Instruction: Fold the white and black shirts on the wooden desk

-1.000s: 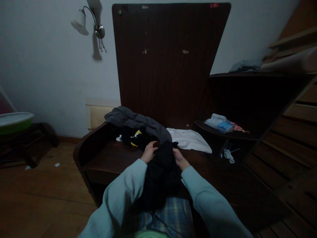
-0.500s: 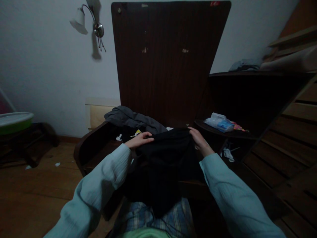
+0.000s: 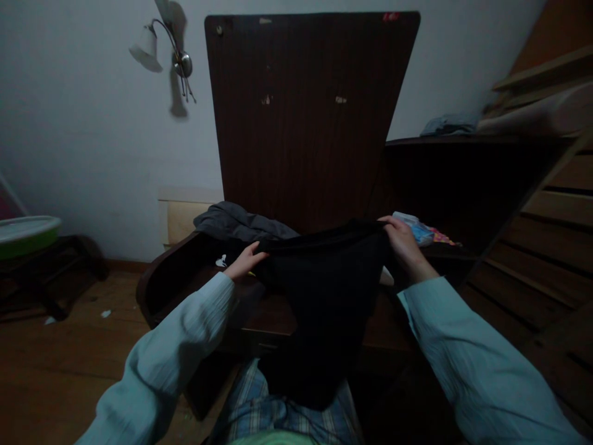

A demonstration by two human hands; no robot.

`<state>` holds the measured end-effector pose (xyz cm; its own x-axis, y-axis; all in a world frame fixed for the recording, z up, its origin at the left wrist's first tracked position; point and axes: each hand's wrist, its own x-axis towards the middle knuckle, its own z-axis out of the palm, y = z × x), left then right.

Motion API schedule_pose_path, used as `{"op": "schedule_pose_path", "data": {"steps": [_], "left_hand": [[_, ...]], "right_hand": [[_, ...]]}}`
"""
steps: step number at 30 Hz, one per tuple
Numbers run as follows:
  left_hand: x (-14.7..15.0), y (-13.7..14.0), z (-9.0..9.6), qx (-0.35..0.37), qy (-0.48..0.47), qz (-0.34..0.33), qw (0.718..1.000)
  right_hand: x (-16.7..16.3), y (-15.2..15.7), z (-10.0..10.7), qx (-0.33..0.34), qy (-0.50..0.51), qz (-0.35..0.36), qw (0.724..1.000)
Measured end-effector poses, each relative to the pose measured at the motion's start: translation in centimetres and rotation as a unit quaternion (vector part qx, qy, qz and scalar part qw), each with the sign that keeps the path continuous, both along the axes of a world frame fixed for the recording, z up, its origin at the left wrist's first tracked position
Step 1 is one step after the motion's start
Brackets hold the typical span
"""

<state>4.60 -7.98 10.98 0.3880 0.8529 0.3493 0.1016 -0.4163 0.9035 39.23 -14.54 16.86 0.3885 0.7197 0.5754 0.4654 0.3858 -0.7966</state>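
A black garment (image 3: 324, 296) hangs stretched between my two hands, its top edge pulled nearly straight. My left hand (image 3: 244, 261) pinches the upper left corner, and my right hand (image 3: 404, 242) grips the upper right corner, a little higher. The dark cloth drops down over my plaid-covered lap (image 3: 250, 402); its exact kind is too dark to make out. Behind it, a grey piece of clothing (image 3: 231, 220) lies heaped on the dark wooden desk (image 3: 160, 272). A small white patch (image 3: 221, 261) shows beside my left hand.
A tall dark board (image 3: 306, 123) rises at the back of the desk. To the right, a corner shelf (image 3: 454, 250) holds a blue and white plastic packet (image 3: 419, 232). A green basin (image 3: 28, 238) rests on a low stool (image 3: 50, 272) at left. A lamp (image 3: 147, 52) is on the wall.
My hands have moved apart, the right one outward and upward, the left one slightly left. The black garment is now spread wider and hangs flatter. The view has shifted slightly.
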Motion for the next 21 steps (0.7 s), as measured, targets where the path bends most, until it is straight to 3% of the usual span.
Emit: {"op": "schedule_pose_path", "data": {"steps": [2,4,7,9,12,15,18,20,21], "left_hand": [[-0.2,0.0,-0.1,-0.071,-0.037,-0.006,0.997],[-0.6,-0.3,0.2,-0.119,-0.017,-0.043,0.992],[-1.7,-1.1,1.3,-0.145,0.134,-0.125,0.972],[-2.7,-1.6,2.1,-0.121,0.243,-0.144,0.952],[-4.4,-2.4,2.8,-0.084,0.260,-0.118,0.955],[-5.9,-2.8,3.1,-0.094,0.150,-0.073,0.981],[-6.9,-2.3,3.8,-0.099,0.091,-0.038,0.990],[-7.0,-1.2,4.5,-0.059,0.117,-0.011,0.991],[-6.9,-0.5,4.8,-0.017,0.144,0.026,0.989]], "right_hand": [[0.4,0.0,0.3,0.006,-0.055,-0.024,0.998],[0.8,0.1,0.6,0.026,-0.092,-0.051,0.994],[1.5,-0.2,1.4,0.035,-0.118,-0.065,0.990],[2.2,-0.8,2.1,0.000,-0.148,-0.037,0.988],[3.3,-2.5,2.7,-0.097,-0.234,0.033,0.967],[4.3,-4.0,2.3,-0.210,-0.293,0.089,0.929],[5.0,-4.6,1.6,-0.304,-0.316,0.156,0.885],[5.1,-4.1,1.3,-0.325,-0.330,0.192,0.865],[5.0,-3.6,1.1,-0.309,-0.341,0.183,0.869]]}}
